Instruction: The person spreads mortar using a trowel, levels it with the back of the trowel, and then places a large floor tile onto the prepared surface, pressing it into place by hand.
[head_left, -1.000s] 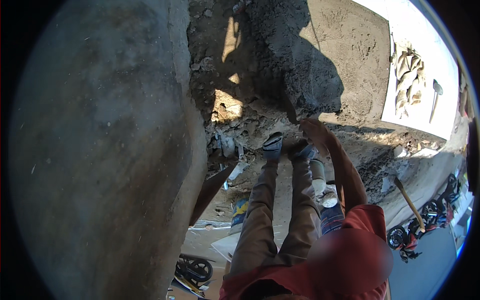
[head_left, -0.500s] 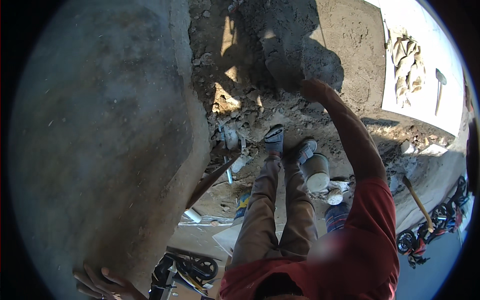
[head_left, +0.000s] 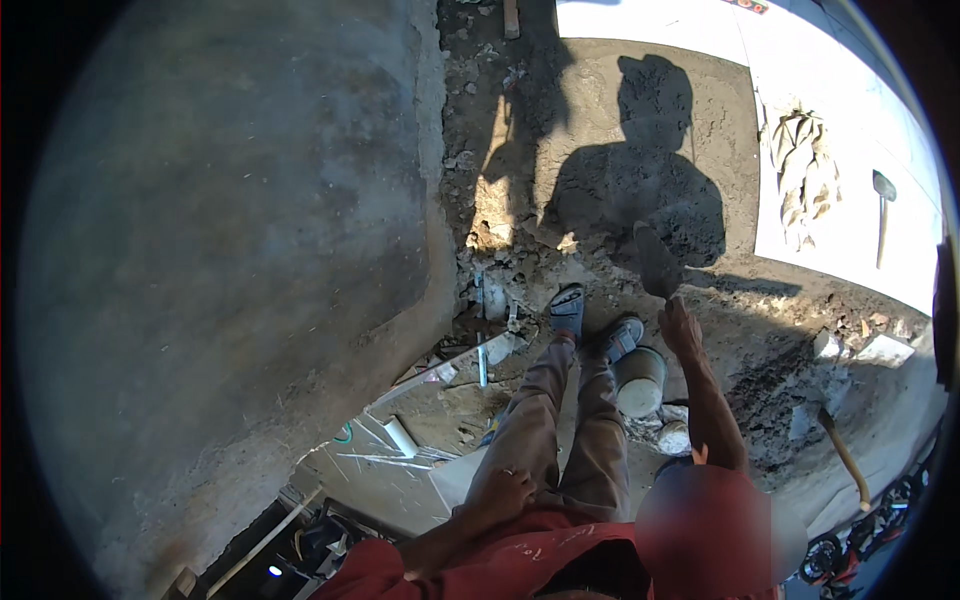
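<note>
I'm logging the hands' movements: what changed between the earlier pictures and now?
The left hand came off the concrete surface and in by the trousers. The right hand drew back from the mortar toward the shoes. It kept hold of the trowel; the crumpled cloth stayed on the white sheet.

Trowel [head_left: 658, 262] with handle mostly hidden by right fingers [head_left: 679, 322], head [head_left: 705, 535] blurred, apparent motorbikes [head_left: 825, 556] cropped at lower-right rim

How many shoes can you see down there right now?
2, both worn: the left shoe, and the right shoe near the pale bucket. The right hand holds a trowel beyond them. Others could be hidden.
</note>
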